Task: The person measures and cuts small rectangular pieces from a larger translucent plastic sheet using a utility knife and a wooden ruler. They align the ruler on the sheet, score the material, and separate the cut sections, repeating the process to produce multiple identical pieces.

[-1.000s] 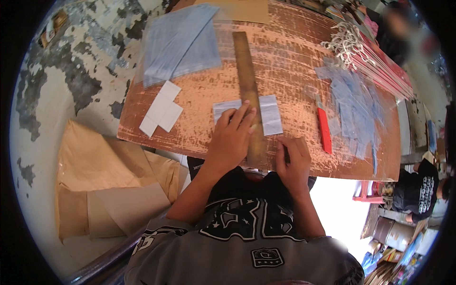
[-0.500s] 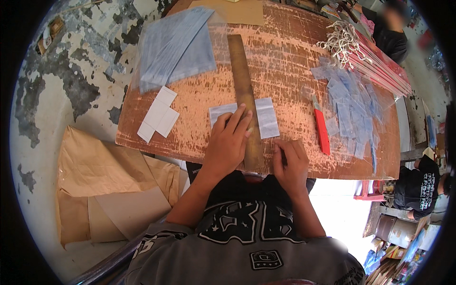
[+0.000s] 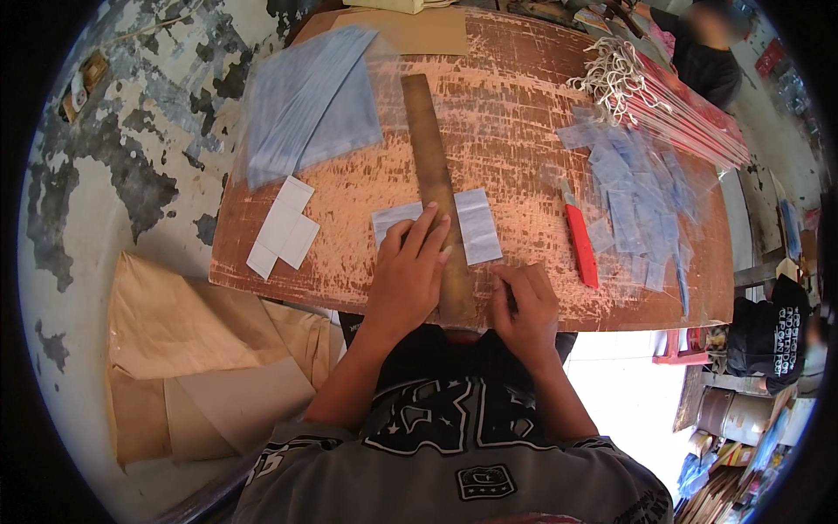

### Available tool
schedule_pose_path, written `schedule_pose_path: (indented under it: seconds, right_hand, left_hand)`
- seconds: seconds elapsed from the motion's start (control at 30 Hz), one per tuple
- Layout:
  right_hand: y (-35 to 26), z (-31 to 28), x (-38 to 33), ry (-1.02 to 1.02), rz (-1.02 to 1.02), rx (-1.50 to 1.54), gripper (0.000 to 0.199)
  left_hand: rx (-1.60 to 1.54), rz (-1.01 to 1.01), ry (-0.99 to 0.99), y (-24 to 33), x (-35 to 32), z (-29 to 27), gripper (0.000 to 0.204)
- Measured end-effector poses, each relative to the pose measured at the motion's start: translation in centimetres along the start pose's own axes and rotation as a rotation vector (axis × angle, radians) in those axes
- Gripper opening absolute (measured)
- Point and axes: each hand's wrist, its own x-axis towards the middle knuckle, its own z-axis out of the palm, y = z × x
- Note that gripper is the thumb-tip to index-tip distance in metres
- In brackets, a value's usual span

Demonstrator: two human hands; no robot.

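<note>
A long brown ruler-like strip (image 3: 426, 131) lies across a small pale bluish plastic sheet (image 3: 477, 229), whose two ends show on either side of it. My left hand (image 3: 406, 275) rests on the strip and the sheet's left end, fingers stretched out and pressing down. Just below the sheet's right end, my right hand (image 3: 528, 301) is on the table with fingers bent and thumb close to the index fingertip. Whatever it may pinch is too small to make out. To the right lies a red cutter knife (image 3: 580, 244), its blade end pointing away from me.
Clear plastic bags (image 3: 314, 105) are piled at the back left, above white card pieces (image 3: 284, 227). Bluish plastic pieces (image 3: 628, 192) lie right of the knife. Behind them sit pink-red rods with white strings (image 3: 672, 113). Brown paper (image 3: 192, 349) is left of the worn wooden table (image 3: 524, 113).
The table and everything on it sit slightly further left in the picture. My hands, the strip and the sheet keep nearly the same places relative to one another.
</note>
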Motion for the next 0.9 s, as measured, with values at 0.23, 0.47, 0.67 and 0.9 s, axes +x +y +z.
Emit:
schedule_pose_path:
  seconds: [0.23,0.47,0.67,0.9]
  right_hand:
    - [-0.16,-0.09,0.15,0.003,0.001,0.022,0.021]
    - [-0.27,-0.12,0.37,0.034,-0.018,0.035,0.018]
    - [-0.02,-0.36,0.24,0.007,-0.038,-0.029,0.025]
    - [-0.04,-0.42,0.23,0.0,-0.036,-0.046,0.024]
  left_hand:
    - [0.007,-0.006,0.001,-0.03,0.02,0.18,0.043]
    - [0.009,-0.015,-0.012,0.09,0.01,-0.02,0.043]
    - [0.005,-0.01,-0.014,-0.02,0.05,0.14,0.043]
    - [0.025,0.004,-0.009,-0.01,0.07,0.05,0.045]
